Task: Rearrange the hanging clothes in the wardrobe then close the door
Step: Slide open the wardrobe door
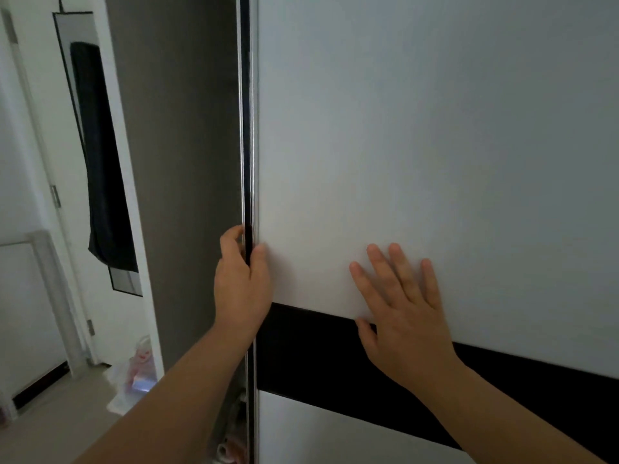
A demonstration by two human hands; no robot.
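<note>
- Filling most of your head view is the white sliding wardrobe door (418, 128), crossed low down by a black horizontal band (315, 339), with more white panel below that
- At its left edge runs a bright metal frame strip (255, 128), and just left of it a thin dark gap (246, 128) remains before the grey-brown wardrobe side panel (181, 162), so the door is nearly but not fully shut
- Low in that gap you can make out a sliver of pinkish things inside; what they are cannot be told, and the hanging clothes themselves are hidden behind the door
- Further left you see white walls, a tall black-framed mirror (67, 45) with a dark garment (100, 162) showing in it, a white room door with hinges (55, 195), and a pale floor (50, 413)
- On that floor, near the foot of the side panel, lies a crumpled plastic bag (134, 373) with red print
- Your left hand (242, 279) reaches up to the door's left edge: the fingers curl round the frame strip into the gap, the thumb lies on the white face, so it grips the edge
- Your right hand (405, 303) lies flat on the white panel just above the black band, fingers straight and spread, the thumb reaching down onto the band, holding nothing
- Both forearms are bare and rise from the bottom of the view
</note>
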